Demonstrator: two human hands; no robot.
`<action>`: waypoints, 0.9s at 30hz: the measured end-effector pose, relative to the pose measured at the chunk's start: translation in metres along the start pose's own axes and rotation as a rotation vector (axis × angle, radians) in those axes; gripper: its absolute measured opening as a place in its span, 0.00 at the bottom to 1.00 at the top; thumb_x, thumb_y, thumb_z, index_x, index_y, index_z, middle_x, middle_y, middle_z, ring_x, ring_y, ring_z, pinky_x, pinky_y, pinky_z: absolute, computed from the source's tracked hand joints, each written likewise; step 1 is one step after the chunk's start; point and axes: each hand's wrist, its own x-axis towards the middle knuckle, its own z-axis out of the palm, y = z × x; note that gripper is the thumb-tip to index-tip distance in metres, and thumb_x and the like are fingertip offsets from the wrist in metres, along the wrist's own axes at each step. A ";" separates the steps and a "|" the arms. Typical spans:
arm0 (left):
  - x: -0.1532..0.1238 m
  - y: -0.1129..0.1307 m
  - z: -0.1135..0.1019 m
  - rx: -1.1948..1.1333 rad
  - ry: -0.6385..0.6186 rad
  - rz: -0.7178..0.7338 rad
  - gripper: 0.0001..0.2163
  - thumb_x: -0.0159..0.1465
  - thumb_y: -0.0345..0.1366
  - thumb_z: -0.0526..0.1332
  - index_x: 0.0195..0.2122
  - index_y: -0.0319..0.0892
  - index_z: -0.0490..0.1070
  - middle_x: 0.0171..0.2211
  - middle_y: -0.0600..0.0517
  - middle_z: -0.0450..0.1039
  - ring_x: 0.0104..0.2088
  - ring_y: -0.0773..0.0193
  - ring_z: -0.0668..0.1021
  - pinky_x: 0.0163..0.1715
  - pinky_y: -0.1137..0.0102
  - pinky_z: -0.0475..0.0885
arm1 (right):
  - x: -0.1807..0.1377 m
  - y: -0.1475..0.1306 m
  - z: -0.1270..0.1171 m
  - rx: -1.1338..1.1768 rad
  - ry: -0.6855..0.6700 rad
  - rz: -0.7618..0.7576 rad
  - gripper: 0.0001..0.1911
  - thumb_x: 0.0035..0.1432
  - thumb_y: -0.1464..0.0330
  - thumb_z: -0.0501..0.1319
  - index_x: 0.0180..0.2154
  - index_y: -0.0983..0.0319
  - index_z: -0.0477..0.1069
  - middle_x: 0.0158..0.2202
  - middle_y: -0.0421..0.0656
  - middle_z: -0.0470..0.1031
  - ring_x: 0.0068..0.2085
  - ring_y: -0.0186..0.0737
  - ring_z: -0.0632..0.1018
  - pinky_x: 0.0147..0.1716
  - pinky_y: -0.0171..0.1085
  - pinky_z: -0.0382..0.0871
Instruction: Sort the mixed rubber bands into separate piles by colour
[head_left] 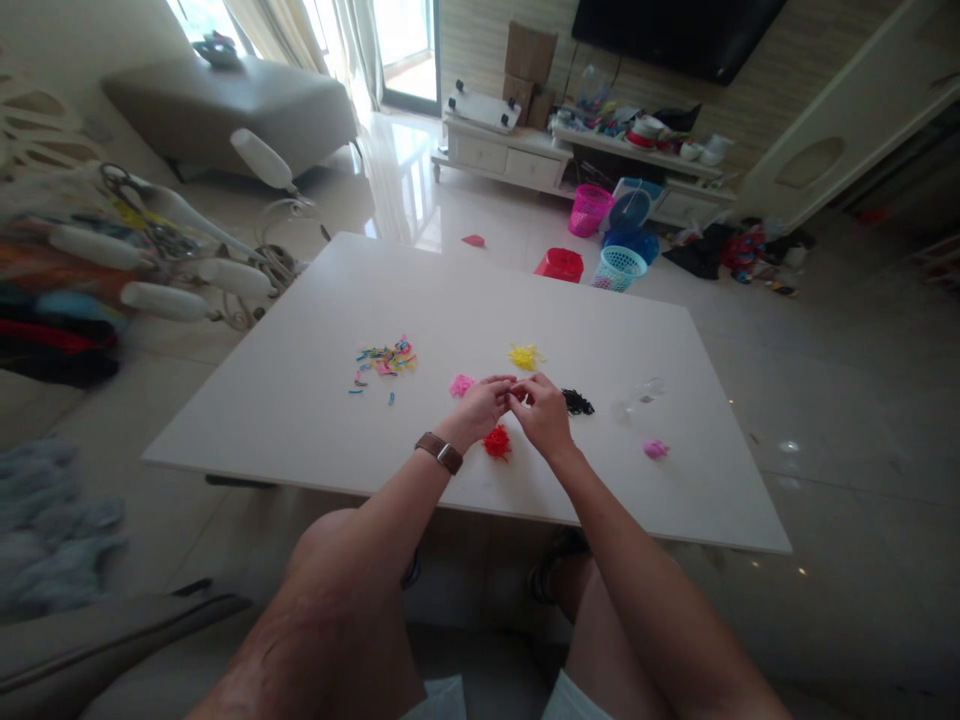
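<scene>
My left hand [484,408], below a brown-strapped wristwatch [439,452], meets my right hand [541,408] over the white table [285,400]. The fingertips of both are pinched together around something small and dark that I cannot make out. Close about them lie heaps of small strands that look like rubber bands: a pink heap [460,385] left of my left hand, a yellow heap [526,356] beyond, a red heap [496,442] below and a black heap [578,402] just right of my right hand. Farther left is a mixed-colour scatter [390,357] of small pieces.
On the table's right side are a clear plastic item [649,393] and a pink lump [656,449]. White-armed equipment with cables [199,260] stands beyond the left edge. Past the far edge, a red tub [561,265] and a light-blue basket [619,268] are on the floor.
</scene>
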 end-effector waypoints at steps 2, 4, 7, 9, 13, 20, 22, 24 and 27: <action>0.001 0.000 0.001 0.001 -0.007 0.006 0.06 0.61 0.20 0.59 0.33 0.35 0.74 0.28 0.48 0.75 0.29 0.67 0.78 0.33 0.74 0.72 | 0.000 -0.001 0.001 -0.001 0.002 -0.011 0.05 0.59 0.71 0.60 0.32 0.60 0.75 0.33 0.41 0.71 0.33 0.36 0.73 0.35 0.36 0.66; 0.001 0.001 0.003 -0.005 -0.021 0.001 0.06 0.61 0.21 0.59 0.31 0.35 0.74 0.27 0.49 0.75 0.28 0.69 0.77 0.33 0.74 0.72 | 0.000 -0.001 0.001 0.006 0.012 -0.015 0.06 0.59 0.72 0.59 0.33 0.60 0.74 0.33 0.41 0.71 0.33 0.36 0.73 0.36 0.35 0.66; 0.000 0.003 0.005 -0.029 -0.014 -0.031 0.07 0.62 0.22 0.59 0.30 0.35 0.73 0.26 0.50 0.74 0.27 0.70 0.77 0.31 0.76 0.72 | 0.000 -0.002 -0.002 0.032 0.029 -0.023 0.05 0.58 0.73 0.59 0.32 0.60 0.72 0.33 0.40 0.70 0.31 0.35 0.72 0.35 0.35 0.66; -0.001 0.005 0.006 -0.053 0.017 -0.054 0.08 0.63 0.22 0.58 0.29 0.35 0.73 0.24 0.50 0.73 0.24 0.71 0.75 0.30 0.77 0.71 | -0.002 -0.003 -0.005 0.072 0.033 -0.024 0.04 0.57 0.72 0.59 0.31 0.60 0.71 0.33 0.40 0.70 0.30 0.34 0.70 0.34 0.35 0.66; 0.000 0.007 0.005 -0.077 0.077 -0.088 0.09 0.64 0.22 0.54 0.30 0.33 0.73 0.26 0.46 0.75 0.25 0.70 0.77 0.31 0.76 0.74 | -0.006 -0.002 -0.011 0.195 0.051 0.009 0.04 0.58 0.69 0.59 0.31 0.60 0.71 0.34 0.40 0.72 0.30 0.34 0.71 0.31 0.34 0.67; 0.013 0.018 -0.012 0.002 0.186 0.013 0.09 0.59 0.21 0.55 0.34 0.33 0.74 0.30 0.40 0.77 0.37 0.59 0.81 0.47 0.66 0.77 | -0.009 0.040 -0.033 0.002 -0.018 0.159 0.04 0.54 0.69 0.60 0.27 0.60 0.70 0.29 0.39 0.73 0.29 0.35 0.71 0.33 0.34 0.65; 0.019 0.026 -0.021 0.054 0.264 0.070 0.08 0.59 0.21 0.55 0.31 0.35 0.74 0.30 0.43 0.76 0.35 0.62 0.80 0.48 0.67 0.76 | -0.012 0.060 -0.042 -0.112 -0.121 0.232 0.04 0.52 0.70 0.60 0.26 0.60 0.71 0.29 0.40 0.75 0.29 0.35 0.72 0.33 0.35 0.64; 0.025 0.033 -0.031 0.102 0.332 0.123 0.08 0.58 0.21 0.57 0.29 0.37 0.73 0.30 0.45 0.75 0.34 0.65 0.79 0.47 0.69 0.75 | -0.017 0.078 -0.050 -0.206 -0.231 0.290 0.03 0.51 0.71 0.60 0.26 0.60 0.72 0.29 0.41 0.77 0.30 0.37 0.73 0.33 0.34 0.63; 0.032 0.039 -0.043 0.202 0.401 0.174 0.06 0.56 0.22 0.58 0.27 0.38 0.72 0.32 0.47 0.74 0.33 0.67 0.76 0.44 0.70 0.73 | -0.025 0.098 -0.062 -0.278 -0.357 0.355 0.04 0.50 0.70 0.60 0.28 0.60 0.74 0.30 0.42 0.78 0.32 0.38 0.74 0.34 0.34 0.63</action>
